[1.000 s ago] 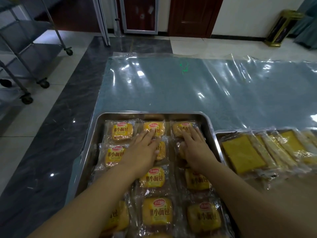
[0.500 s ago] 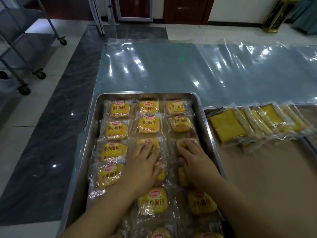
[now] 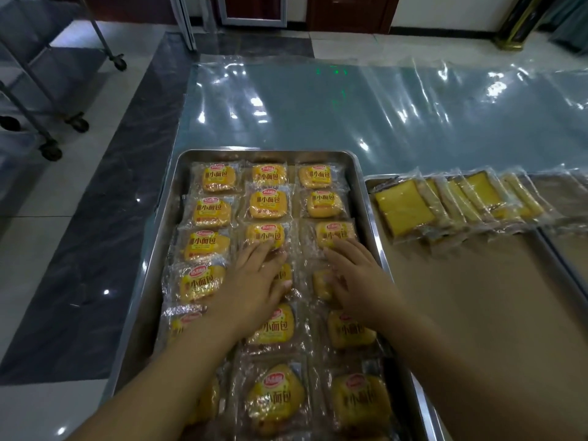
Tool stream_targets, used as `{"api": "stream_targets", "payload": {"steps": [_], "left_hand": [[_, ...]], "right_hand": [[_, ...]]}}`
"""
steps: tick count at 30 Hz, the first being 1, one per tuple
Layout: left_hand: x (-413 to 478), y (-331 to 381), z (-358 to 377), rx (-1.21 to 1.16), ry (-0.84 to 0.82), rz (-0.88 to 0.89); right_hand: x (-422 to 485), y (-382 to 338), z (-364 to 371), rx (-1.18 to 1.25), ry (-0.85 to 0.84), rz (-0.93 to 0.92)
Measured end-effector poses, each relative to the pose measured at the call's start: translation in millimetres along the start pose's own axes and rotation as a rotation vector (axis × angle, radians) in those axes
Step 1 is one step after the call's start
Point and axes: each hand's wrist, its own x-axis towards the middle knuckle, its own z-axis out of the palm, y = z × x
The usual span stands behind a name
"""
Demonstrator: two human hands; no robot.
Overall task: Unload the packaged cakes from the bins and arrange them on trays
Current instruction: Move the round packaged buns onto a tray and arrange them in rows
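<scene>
A steel tray [image 3: 165, 218] holds three columns of small yellow packaged cakes [image 3: 269, 203] in clear wrappers. My left hand [image 3: 251, 281] lies flat on the middle column, fingertips touching the third cake back. My right hand [image 3: 356, 278] lies flat on the right column, fingers straight, pressing the packs beneath it. Neither hand grips a pack. A second tray [image 3: 370, 183] to the right carries a row of flat yellow sliced cakes [image 3: 404, 206] in overlapping wrappers.
Both trays sit on a table covered with glossy clear plastic sheeting [image 3: 350, 116]. Brown paper [image 3: 477, 313] lines the right tray. A wheeled metal rack [image 3: 47, 100] stands on the tiled floor at the left. Doors [image 3: 350, 11] line the far wall.
Both hands have slid back toward me along the middle and right columns, from the far rows to the middle rows. The cakes behind them now lie uncovered in neat rows.
</scene>
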Motion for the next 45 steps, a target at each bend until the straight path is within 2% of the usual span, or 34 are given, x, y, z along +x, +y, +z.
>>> {"api": "stream_targets", "payload": {"steps": [4,9,15,17,19,22,24,26,30,38,45], "left_hand": [[-36,12,9,0.034,0.049,-0.036],[-54,18,27,0.158,-0.057,-0.002],[-51,17,23,0.22,-0.078,-0.007],[-51,17,19,0.199,-0.08,-0.006],[-57,18,15,0.158,-0.001,-0.038],[-69,12,8,0.159,0.154,-0.218],[-75,2,4,0.15,0.144,-0.366],[-78,-11,2,0.146,0.055,-0.433],[-79,-30,-1,0.119,-0.054,-0.389],[-86,-45,-9,0.108,-0.036,-0.259],[-74,-5,-29,0.122,0.142,-0.17]], "right_hand": [[-39,-3,9,-0.038,-0.097,-0.009],[-59,-6,26,-0.193,-0.322,0.021],[-54,-13,27,-0.181,-0.321,0.049],[-55,-14,23,-0.139,-0.3,0.045],[-56,-16,18,-0.062,-0.235,0.037],[-60,-22,10,0.02,-0.15,0.022],[-61,-28,9,0.043,-0.115,0.007],[-60,-33,9,0.038,-0.082,-0.02],[-58,-43,12,0.069,-0.034,0.005],[-63,-52,11,0.086,0.055,0.024],[-77,-42,-10,0.116,0.17,0.046]]}}
